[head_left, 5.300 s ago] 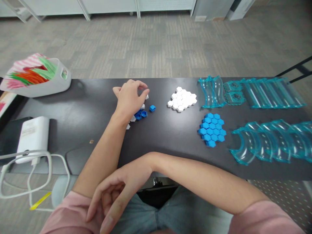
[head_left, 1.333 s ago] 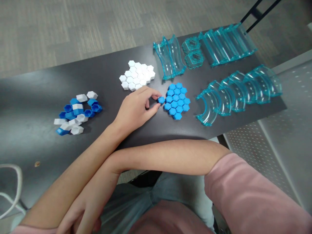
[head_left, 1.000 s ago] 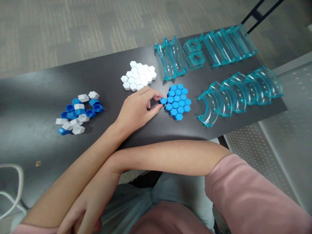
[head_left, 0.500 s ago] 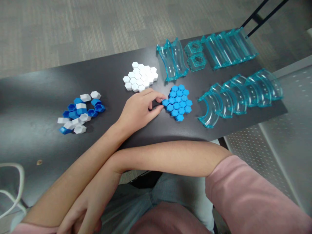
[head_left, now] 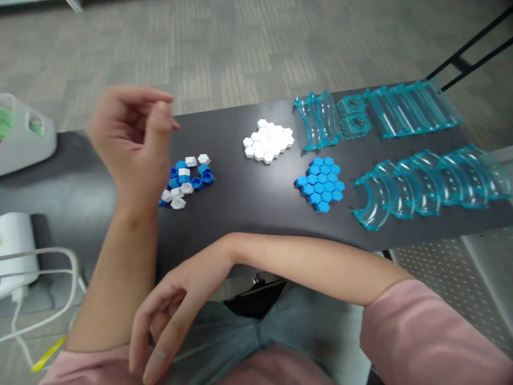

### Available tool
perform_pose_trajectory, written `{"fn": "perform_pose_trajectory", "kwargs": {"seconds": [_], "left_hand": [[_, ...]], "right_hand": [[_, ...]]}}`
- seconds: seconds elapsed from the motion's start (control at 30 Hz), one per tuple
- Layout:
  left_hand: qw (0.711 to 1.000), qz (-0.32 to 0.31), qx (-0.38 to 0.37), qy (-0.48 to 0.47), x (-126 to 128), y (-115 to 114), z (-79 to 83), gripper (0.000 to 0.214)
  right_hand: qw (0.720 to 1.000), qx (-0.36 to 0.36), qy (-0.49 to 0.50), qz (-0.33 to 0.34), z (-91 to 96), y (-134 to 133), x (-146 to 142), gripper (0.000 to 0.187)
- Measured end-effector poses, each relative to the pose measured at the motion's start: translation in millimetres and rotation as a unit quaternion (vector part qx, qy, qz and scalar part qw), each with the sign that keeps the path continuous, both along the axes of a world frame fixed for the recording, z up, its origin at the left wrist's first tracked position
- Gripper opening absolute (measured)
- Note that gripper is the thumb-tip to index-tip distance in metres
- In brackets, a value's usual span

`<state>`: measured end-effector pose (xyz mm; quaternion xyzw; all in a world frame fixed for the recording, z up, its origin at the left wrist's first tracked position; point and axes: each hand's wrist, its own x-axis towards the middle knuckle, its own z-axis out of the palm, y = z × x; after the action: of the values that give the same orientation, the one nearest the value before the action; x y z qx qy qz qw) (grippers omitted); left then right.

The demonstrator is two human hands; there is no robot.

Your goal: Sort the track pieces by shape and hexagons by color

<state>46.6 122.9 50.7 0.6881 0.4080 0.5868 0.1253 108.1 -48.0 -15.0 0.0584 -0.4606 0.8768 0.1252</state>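
My left hand (head_left: 132, 140) is lifted above the black table (head_left: 248, 203), fingers loosely curled and apart, with nothing in them; it is slightly blurred. Just right of and below it lies a loose pile of blue and white hexagon pieces (head_left: 187, 181). Farther right sit a flat cluster of white hexagons (head_left: 267, 140) and a flat cluster of blue hexagons (head_left: 319, 183), both untouched. My right hand (head_left: 166, 315) hangs relaxed over my lap in front of the table edge, fingers apart and holding nothing, its forearm resting across the near edge.
Clear teal curved track pieces (head_left: 425, 184) are lined up at the right, straight track pieces (head_left: 409, 107) behind them, a wavy track piece (head_left: 318, 120) and two small teal tiles (head_left: 355, 117) between. A white bin (head_left: 24, 136) stands far left; a white charger (head_left: 14, 248) with cable (head_left: 60, 310) lies below.
My left hand has let go of the blue hexagon at the blue cluster's left edge, and has swung up and left above the mixed pile. The camera view has shifted left.
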Motion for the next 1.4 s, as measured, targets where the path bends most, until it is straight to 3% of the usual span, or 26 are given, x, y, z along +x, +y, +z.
{"fn": "perform_pose_trajectory", "kwargs": {"seconds": [0.03,0.07,0.1,0.13,0.17,0.23,0.27,0.33,0.4,0.47,0.53,0.7,0.83,0.93,1.1,1.23,1.4], "left_hand": [[0.998,0.041,0.023,-0.034,-21.9,14.5,-3.2,0.026],[0.996,0.072,0.026,-0.045,-42.2,27.1,-8.4,0.029],[0.994,0.103,-0.004,-0.036,-59.9,37.2,-15.0,0.03],[0.991,0.126,-0.047,-0.017,-74.0,44.7,-22.3,0.028],[0.986,0.142,-0.085,-0.006,-84.5,49.7,-29.5,0.027],[0.977,0.148,-0.151,0.018,-95.1,54.8,-41.7,0.025],[0.974,0.143,-0.171,0.024,-96.8,56.3,-45.9,0.024],[0.971,0.128,-0.198,0.028,-97.0,59.6,-50.9,0.021],[0.97,0.115,-0.214,0.014,-97.2,64.4,-52.8,0.018],[0.968,0.106,-0.225,-0.014,-98.8,69.7,-54.1,0.017],[0.967,0.104,-0.231,-0.038,-100.7,73.7,-55.9,0.015],[0.964,0.108,-0.237,-0.05,-99.6,75.6,-59.7,0.012],[0.964,0.098,-0.242,-0.05,-96.1,73.5,-58.7,0.009],[0.962,0.096,-0.251,-0.051,-95.6,72.9,-56.4,0.009],[0.955,0.09,-0.281,-0.033,-95.8,72.8,-52.3,0.014],[0.951,0.107,-0.284,-0.051,-92.3,72.3,-49.8,0.012],[0.948,0.122,-0.29,-0.055,-89.0,71.7,-47.3,0.012]], "right_hand": [[0.995,0.027,0.057,0.075,5.0,20.5,4.6,0.034],[0.991,0.059,0.082,0.091,10.9,39.6,11.3,0.037],[0.993,0.09,0.072,0.029,17.4,56.3,19.9,0.038],[0.987,0.125,0.057,-0.086,24.1,70.0,30.7,0.041],[0.96,0.188,0.023,-0.209,30.6,80.7,43.4,0.04],[0.847,0.349,-0.091,-0.39,42.1,95.5,72.6,0.02],[0.782,0.422,-0.147,-0.435,46.8,101.0,88.0,0.014],[0.673,0.535,-0.238,-0.451,53.3,111.1,116.8,0.014],[0.598,0.597,-0.302,-0.442,55.9,120.3,139.0,0.019],[0.565,0.626,-0.347,-0.41,55.2,127.0,152.2,0.026],[0.558,0.638,-0.377,-0.375,52.9,129.8,157.1,0.03],[0.57,0.624,-0.41,-0.342,45.7,128.8,154.2,0.022],[0.608,0.595,-0.39,-0.354,41.5,129.9,156.5,0.018],[0.629,0.547,-0.373,-0.407,42.7,117.9,162.6,0.023],[0.595,0.482,-0.382,-0.518,41.4,49.9,178.4,0.017],[0.583,0.384,-0.42,-0.58,28.1,-17.5,198.2,0.036],[0.516,0.36,-0.471,-0.618,21.1,-68.8,224.9,0.024]]}}
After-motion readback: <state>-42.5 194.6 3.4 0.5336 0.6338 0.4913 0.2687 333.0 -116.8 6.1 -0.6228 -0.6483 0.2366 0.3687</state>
